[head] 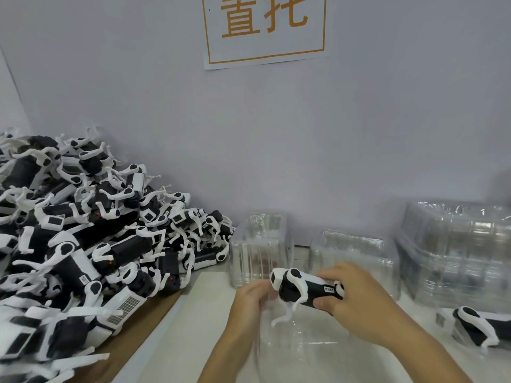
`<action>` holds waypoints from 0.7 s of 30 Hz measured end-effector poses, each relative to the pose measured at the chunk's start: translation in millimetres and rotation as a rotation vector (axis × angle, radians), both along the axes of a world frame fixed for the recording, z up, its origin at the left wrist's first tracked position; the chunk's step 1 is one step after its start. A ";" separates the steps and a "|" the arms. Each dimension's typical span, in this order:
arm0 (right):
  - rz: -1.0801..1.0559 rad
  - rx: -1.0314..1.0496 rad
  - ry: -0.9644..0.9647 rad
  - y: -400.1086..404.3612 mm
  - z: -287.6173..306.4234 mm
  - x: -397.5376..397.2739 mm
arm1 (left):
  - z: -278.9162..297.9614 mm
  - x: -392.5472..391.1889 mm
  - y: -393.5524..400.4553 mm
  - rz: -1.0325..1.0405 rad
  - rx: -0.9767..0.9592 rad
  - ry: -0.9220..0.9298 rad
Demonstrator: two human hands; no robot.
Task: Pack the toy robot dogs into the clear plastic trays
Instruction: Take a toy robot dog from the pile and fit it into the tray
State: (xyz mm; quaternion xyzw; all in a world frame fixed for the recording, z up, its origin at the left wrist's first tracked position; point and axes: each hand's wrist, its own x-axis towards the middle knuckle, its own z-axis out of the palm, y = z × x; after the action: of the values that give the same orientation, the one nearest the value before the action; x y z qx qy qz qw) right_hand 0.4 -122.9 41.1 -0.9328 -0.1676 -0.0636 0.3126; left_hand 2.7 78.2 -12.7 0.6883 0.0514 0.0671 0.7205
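A black-and-white toy robot dog (307, 289) hangs roughly level above a clear plastic tray (304, 341), head to the left, white legs dangling. The tray lies on the worktop, blurred, so its compartments are hard to make out. A big heap of toy dogs (77, 233) covers the left side. Another dog (481, 326) lies at the right. Stacked clear trays (456, 250) stand behind it, and two more stacks (260, 244) sit centre.

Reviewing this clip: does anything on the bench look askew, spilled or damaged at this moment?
Nothing looks damaged or spilled. The unpacked toy dogs lie in a loose, tangled heap at left. Both hands are on one dog: right hand grips it, left hand is at its head. The clear trays stand stacked.
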 end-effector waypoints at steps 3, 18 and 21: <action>-0.016 -0.001 0.015 -2.0 2.5 -0.5 | -0.1 -0.4 -0.5 -0.017 -0.012 -0.007; -0.025 -0.085 0.033 -1.1 -12.9 4.3 | -11.4 11.3 -3.4 -0.003 -0.039 -0.036; -0.038 -0.101 0.019 -0.4 -13.6 4.9 | -13.1 10.8 -6.2 -0.090 -0.055 -0.038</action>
State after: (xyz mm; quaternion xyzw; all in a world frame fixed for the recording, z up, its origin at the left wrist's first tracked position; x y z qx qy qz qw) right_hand 5.3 -123.3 27.5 -0.9509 -0.1500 -0.0523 0.2655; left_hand 13.6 72.0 -25.8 0.6684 0.0088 0.0462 0.7423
